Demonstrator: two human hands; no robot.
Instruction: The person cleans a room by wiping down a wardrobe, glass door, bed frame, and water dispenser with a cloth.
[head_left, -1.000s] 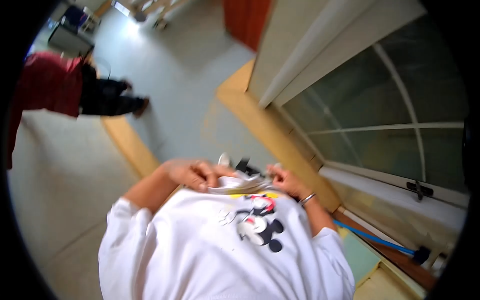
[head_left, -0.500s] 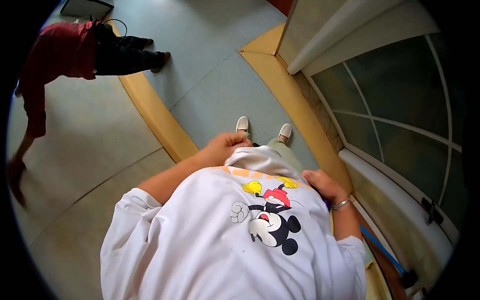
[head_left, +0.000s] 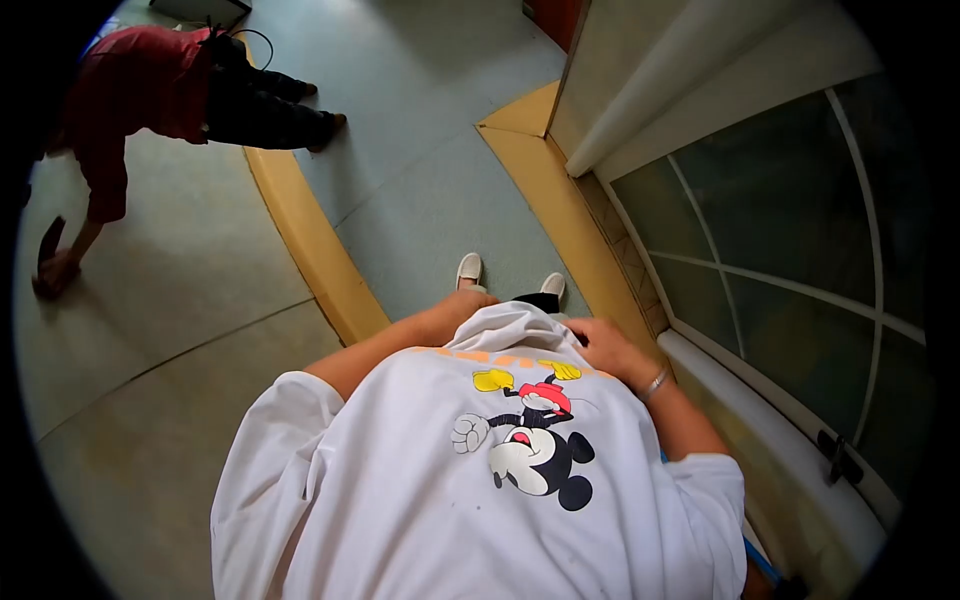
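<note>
A white T-shirt with a cartoon mouse print covers my torso, its lower hem bunched up at my waist. At the left end of that bunched hem is my left hand; the cloth hides its fingers, so its grip does not show. My right hand, with a silver bracelet at the wrist, has its fingers curled on the right side of the hem. Between the hands, something black shows just past the hem; its kind is unclear. Beyond are my white shoes.
At the upper left a person in a red top bends over, one hand on a dark object. A yellow border edges the grey-blue floor. On the right stands a paned door with a dark handle.
Both my hands have moved closer together at the hem, and the left has slipped partly behind the cloth. The black thing shows more. The other person's arm has shifted, with the dark object now visible.
</note>
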